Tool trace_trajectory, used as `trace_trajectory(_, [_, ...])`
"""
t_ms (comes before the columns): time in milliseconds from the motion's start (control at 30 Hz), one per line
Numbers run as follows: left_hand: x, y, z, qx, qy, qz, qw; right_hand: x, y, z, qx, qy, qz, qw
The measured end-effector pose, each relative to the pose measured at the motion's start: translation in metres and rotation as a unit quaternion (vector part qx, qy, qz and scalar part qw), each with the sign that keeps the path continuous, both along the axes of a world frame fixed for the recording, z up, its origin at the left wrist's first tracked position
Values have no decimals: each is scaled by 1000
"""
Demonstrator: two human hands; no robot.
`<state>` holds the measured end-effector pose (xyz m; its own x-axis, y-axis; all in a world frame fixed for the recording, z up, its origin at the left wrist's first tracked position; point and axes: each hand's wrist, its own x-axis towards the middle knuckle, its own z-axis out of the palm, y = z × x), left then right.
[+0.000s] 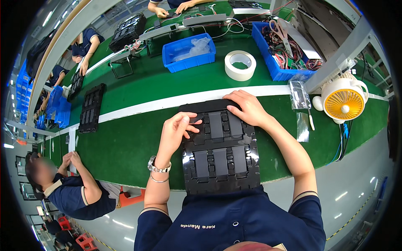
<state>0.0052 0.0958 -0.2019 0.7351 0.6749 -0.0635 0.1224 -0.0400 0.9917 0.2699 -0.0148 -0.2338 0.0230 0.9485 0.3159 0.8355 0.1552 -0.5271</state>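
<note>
A black moulded plastic tray (205,144) lies before me at the table's near edge, its near end against my shirt. Flat dark grey rectangular pieces (220,161) sit in two rows of its compartments. My left hand (178,129) is over the tray's far left part, fingers loosely bent and apart, nothing visible between them; they cover part of a compartment. On the far right corner, my right hand (250,109) grips the tray's edge, fingers over the far rim and thumb on the near side.
A tape roll (228,72), a blue bin with clear plastic (188,65) and a blue bin of wires (289,74) stand beyond. A yellow-white fan (344,104) and clear packets (299,95) are right. Another black tray (91,108) lies left, near a seated person (79,194).
</note>
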Motion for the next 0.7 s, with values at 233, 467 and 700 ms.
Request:
trace_trajectory(233, [3, -7, 5, -50, -102, 24, 993, -4, -5, 9, -14, -12, -21, 1000])
trace_trajectory(467, [0, -13, 9, -167, -144, 20, 975, -17, -16, 16, 14, -82, -72, 994])
trace_trajectory(700, [-4, -19, 3, -221, -157, 71, 960, -80, -10, 57, -17, 110, -5, 994])
